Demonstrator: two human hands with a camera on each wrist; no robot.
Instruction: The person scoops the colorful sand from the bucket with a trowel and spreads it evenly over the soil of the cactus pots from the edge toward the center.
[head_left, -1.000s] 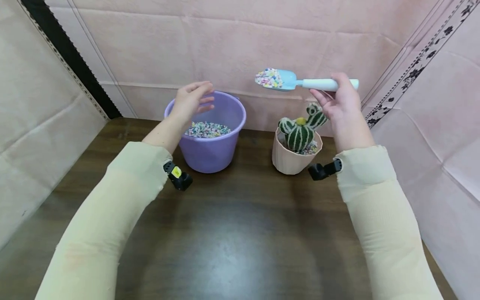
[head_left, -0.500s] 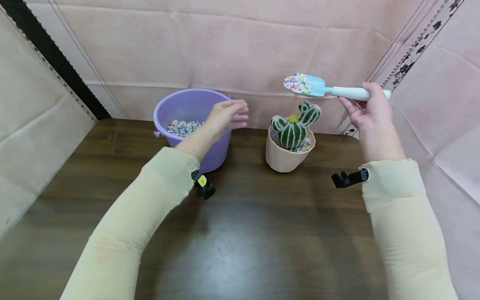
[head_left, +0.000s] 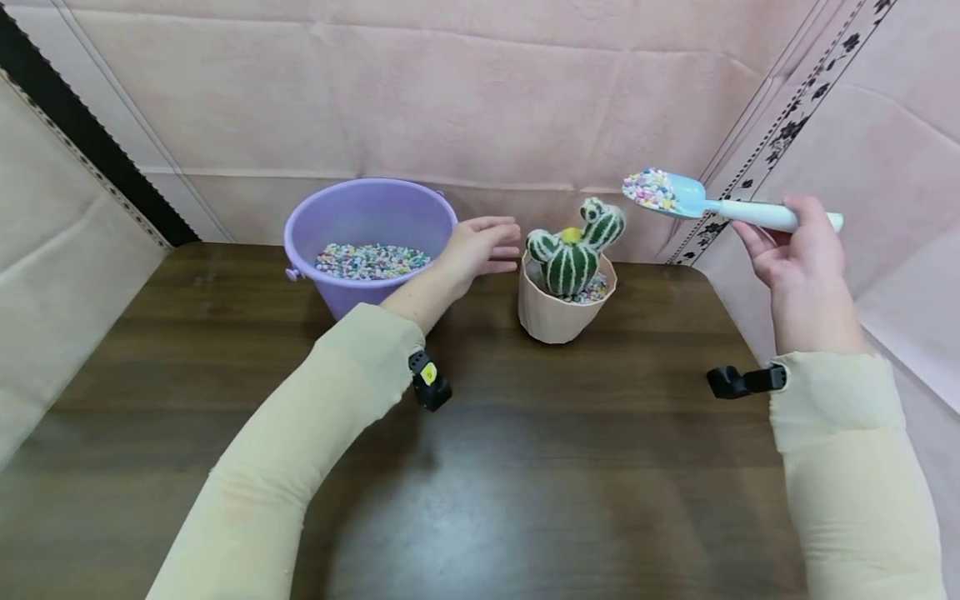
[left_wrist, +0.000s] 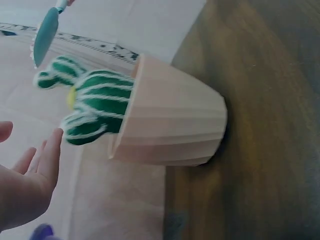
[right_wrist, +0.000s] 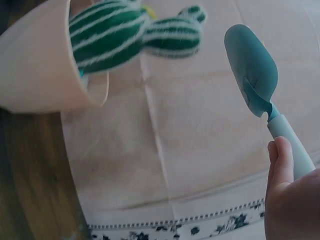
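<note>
My right hand (head_left: 806,267) grips the pale handle of a light blue garden trowel (head_left: 757,214), held up to the right of the potted cactus. Pastel pebbles (head_left: 651,190) are heaped on its blade. My left hand (head_left: 480,254) has its fingers extended and holds nothing, between the purple bucket and the cactus. The knitted cactus (head_left: 572,265), green with white stripes and a yellow tuft, sits in a cream pot (head_left: 558,317) with some pebbles inside. In the left wrist view, the fingertips (left_wrist: 54,145) appear close to the cactus (left_wrist: 102,97); contact cannot be told.
A purple bucket (head_left: 367,200) with a bed of colourful pebbles (head_left: 367,261) stands at the back left of the dark wooden table (head_left: 570,467). Pale cloth (head_left: 465,100) hangs behind and along both sides.
My right hand has carried the loaded trowel rightward, past the cactus. My left hand has moved right from over the bucket toward the pot. The view has shifted slightly.
</note>
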